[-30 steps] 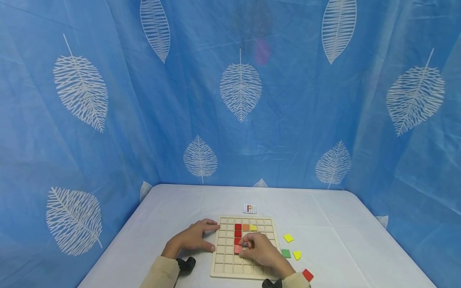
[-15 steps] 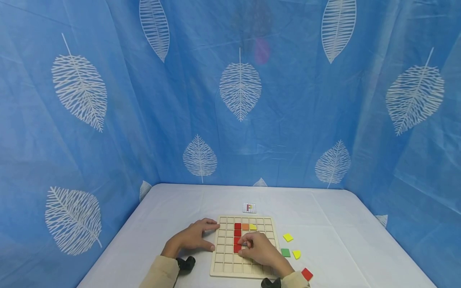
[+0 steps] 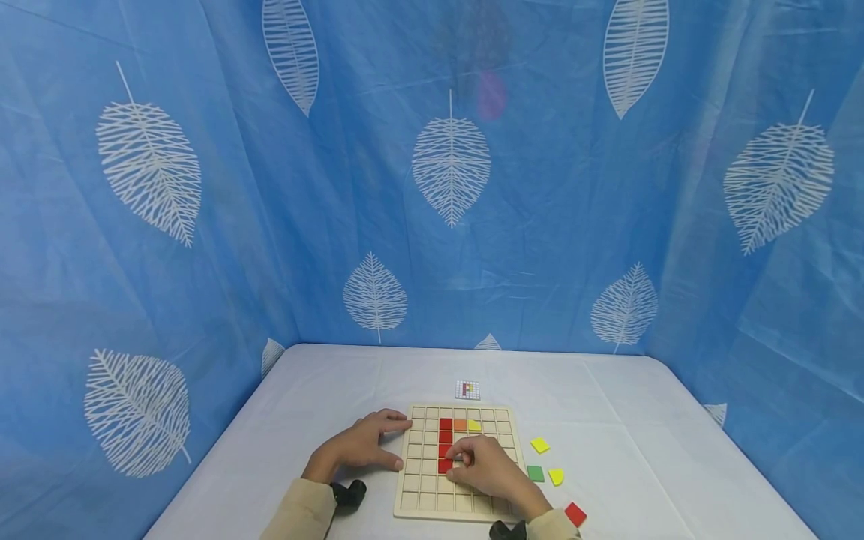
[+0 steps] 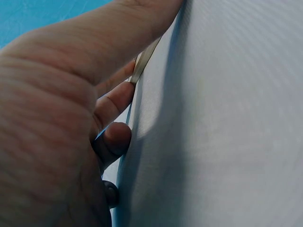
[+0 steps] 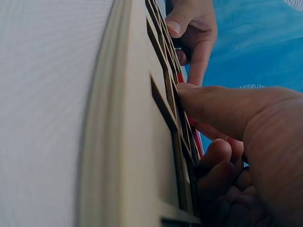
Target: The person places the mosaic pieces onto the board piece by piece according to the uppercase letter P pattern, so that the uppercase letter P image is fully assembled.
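Observation:
A pale wooden grid board [image 3: 428, 501] lies on the white table. My left hand [image 3: 364, 444] rests at its left edge, thumb and fingers spread along the side; in the left wrist view, fingertips [image 4: 124, 92] touch the rim. Over the board's middle, my right hand [image 3: 493, 471] has thumb and curled fingers at the lowest red square tile [image 3: 443, 466], pinching it within its cell. More red tiles [image 3: 445, 424] stand above it in one column. An orange tile [image 3: 460, 424] and a yellow tile [image 3: 475, 425] continue the top row. A bit of blue shows beneath the right fingers, mostly hidden.
Beyond the board lies a small pattern card [image 3: 467, 389]. Right of the board are a yellow tile [image 3: 539, 445], a green square tile [image 3: 535, 474], a yellow round-cornered tile [image 3: 556, 477] and a loose red tile [image 3: 575, 514]. A blue leaf-print curtain [image 3: 451, 285] surrounds the table.
The lowest red tile looked paler and shiny a second ago; now it shows deep red like those above it. Both hands have stayed almost in place.

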The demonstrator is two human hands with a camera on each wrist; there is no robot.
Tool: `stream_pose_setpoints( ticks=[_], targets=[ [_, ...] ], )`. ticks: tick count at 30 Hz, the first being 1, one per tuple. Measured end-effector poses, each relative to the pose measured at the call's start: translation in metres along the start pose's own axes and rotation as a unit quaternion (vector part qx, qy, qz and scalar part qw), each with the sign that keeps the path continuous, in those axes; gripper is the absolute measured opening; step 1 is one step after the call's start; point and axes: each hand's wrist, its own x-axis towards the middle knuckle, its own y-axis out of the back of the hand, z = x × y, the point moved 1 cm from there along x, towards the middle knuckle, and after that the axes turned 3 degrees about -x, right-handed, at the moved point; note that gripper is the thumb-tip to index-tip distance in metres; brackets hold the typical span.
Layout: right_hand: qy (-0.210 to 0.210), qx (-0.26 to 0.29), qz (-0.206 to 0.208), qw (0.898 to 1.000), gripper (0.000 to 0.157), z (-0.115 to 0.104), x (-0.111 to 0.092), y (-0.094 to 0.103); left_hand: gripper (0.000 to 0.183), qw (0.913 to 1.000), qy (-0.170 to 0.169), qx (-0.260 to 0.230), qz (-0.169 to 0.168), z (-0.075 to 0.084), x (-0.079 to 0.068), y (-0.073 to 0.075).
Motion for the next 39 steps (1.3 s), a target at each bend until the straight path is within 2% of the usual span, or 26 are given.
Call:
stream_pose_setpoints(
  ticks=[15,28,39],
  targets=[
    [-0.015,0.011,0.004,1.0,0.018,-0.0012,-0.0005,-0.0007,0.082,1.0,0.003,-0.005,-0.004,0.0033,-0.0004,0.0013],
    [0.002,0.005,0.009,1.0,0.016,0.0014,0.0032,-0.0003,0.083,1.0,0.006,0.004,-0.007,0.0039,-0.0007,0.0028],
    [0.017,0.013,0.004,1.0,0.023,-0.0039,0.0004,0.0016,0.084,0.9999,0.013,0.003,-0.004,0.0036,-0.0009,0.0015]
  ],
)
